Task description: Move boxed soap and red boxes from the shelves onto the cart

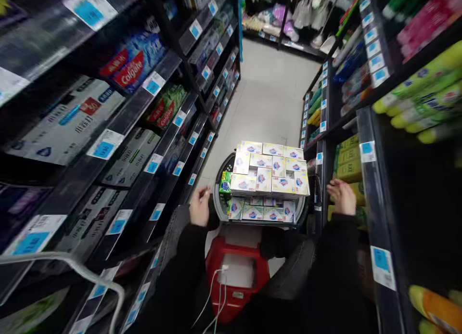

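I look down a shop aisle from a low seat. A round basket [219, 187] in front of me is piled with several small white and yellow soap boxes [269, 173]. My left hand [199, 206] hovers just left of the basket, fingers curled, seemingly with nothing in them. My right hand [341, 196] reaches to the lower right shelf, beside yellow packs [349, 163]; its fingers are bent against the shelf goods and what they touch is hidden. Both sleeves are black.
Dark shelving [119, 132] on the left holds toothpaste boxes [126, 67] with blue price tags. Right shelves [364, 132] carry green-yellow bottles [422, 96]. A red stool [236, 276] sits under me, with a white cable [216, 286] across it. Pale floor [269, 98] runs ahead.
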{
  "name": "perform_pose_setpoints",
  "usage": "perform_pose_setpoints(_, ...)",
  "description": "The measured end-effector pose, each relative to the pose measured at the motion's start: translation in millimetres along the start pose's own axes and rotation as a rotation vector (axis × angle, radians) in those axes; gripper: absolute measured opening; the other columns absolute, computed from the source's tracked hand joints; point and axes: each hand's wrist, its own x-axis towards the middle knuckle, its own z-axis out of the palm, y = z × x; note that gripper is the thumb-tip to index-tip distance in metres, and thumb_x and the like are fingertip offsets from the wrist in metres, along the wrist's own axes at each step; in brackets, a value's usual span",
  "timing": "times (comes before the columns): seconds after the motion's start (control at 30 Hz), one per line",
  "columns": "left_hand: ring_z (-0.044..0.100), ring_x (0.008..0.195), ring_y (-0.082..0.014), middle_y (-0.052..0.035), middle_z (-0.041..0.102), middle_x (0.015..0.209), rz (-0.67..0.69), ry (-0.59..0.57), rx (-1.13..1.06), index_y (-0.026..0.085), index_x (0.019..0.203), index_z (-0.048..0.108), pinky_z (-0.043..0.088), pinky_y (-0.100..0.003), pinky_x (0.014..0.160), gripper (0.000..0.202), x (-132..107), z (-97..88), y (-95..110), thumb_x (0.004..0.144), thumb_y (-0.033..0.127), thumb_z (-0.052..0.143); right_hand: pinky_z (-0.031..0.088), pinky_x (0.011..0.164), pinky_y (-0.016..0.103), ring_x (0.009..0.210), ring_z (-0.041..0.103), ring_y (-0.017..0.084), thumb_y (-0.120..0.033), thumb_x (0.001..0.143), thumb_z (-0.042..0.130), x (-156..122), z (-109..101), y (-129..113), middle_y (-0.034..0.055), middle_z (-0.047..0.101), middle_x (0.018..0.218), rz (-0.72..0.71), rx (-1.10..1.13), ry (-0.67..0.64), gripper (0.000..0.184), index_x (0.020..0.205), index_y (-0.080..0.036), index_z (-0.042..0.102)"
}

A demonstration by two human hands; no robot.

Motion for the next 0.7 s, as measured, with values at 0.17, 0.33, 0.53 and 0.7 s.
perform_pose_setpoints(0.17, 0.022, 0.14, -0.0494, -0.0205, 0.033, 0.153, 0.014, -0.002, 0.53, 0.014, 0.145, 0.046, 0.021, -0.072, 0.107, 0.066, -91, -32.8, -64, 0.089, 0.049, 0.045, 0.054, 0.076, 0.036, 0.078, 0.068, 0.021, -0.064, 0.063, 0.067, -123, -29, 37, 0.0103, 0.071, 0.09, -0.081, -0.298, -0.116, 0.053, 0.087, -0.017, 0.067)
perform_pose_setpoints(0.33, 0.039, 0.129, -0.0488, -0.0186, 0.015, 0.159, -0.096, -0.081, 0.544, 0.027, 0.154, 0.03, 0.04, -0.061, 0.098, 0.071, -111, -50.4, -78, 0.092, 0.06, 0.039, 0.052, 0.086, 0.039, 0.085, 0.069, 0.024, -0.051, 0.076, 0.053, -195, -40, 37, 0.0067, 0.073, 0.09, -0.156, -0.704, -0.249, 0.037, 0.089, -0.021, 0.069)
perform_pose_setpoints(0.53, 0.039, 0.13, -0.0479, -0.0143, 0.018, 0.16, -0.182, -0.088, 0.484, 0.031, 0.154, 0.027, 0.041, -0.059, 0.098, 0.078, -99, -50.4, -70, 0.087, 0.067, 0.041, 0.049, 0.086, 0.028, 0.091, 0.066, 0.018, -0.027, 0.083, 0.055, -202, -46, -33, 0.0065, 0.071, 0.101, -0.314, -1.051, -0.145, 0.024, 0.099, -0.018, 0.069)
perform_pose_setpoints(0.7, 0.035, 0.133, -0.0506, -0.0122, 0.02, 0.161, -0.168, -0.033, 0.332, 0.029, 0.15, 0.035, 0.036, -0.067, 0.1, 0.082, -91, -43.7, -68, 0.081, 0.073, 0.04, 0.038, 0.1, 0.037, 0.116, 0.052, 0.023, -0.023, 0.095, 0.043, -121, -62, -126, 0.0251, 0.055, 0.127, -0.363, -1.248, 0.339, 0.042, 0.13, 0.001, 0.05)
